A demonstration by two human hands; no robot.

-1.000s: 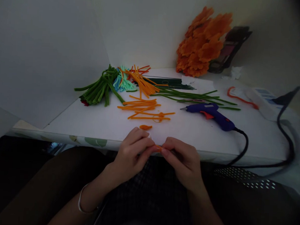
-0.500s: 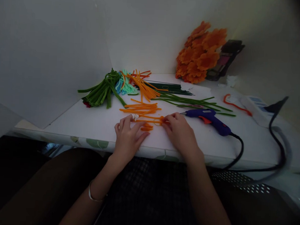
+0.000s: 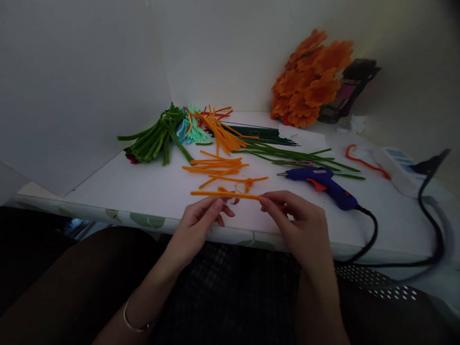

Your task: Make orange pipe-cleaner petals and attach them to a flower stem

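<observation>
A straight orange pipe cleaner (image 3: 225, 194) is held level just above the front of the white table (image 3: 145, 189). My right hand (image 3: 300, 224) pinches its right end between thumb and forefinger. My left hand (image 3: 199, 223) sits under its middle, fingertips curled up against it. Behind it lie loose orange pipe cleaners (image 3: 218, 167), one with a small knotted loop (image 3: 248, 183).
At the back are a bundle of green pipe cleaners (image 3: 155, 138), mint ones (image 3: 191, 130), more orange ones (image 3: 220, 131) and long green stems (image 3: 291, 155). A blue glue gun (image 3: 323, 180) with a black cord lies right. Orange pipe-cleaner flowers (image 3: 310, 79) stand by the wall.
Both hands left the tabletop and came back toward me. My right hand picked up one orange pipe cleaner, and it now spans both hands above the table edge.
</observation>
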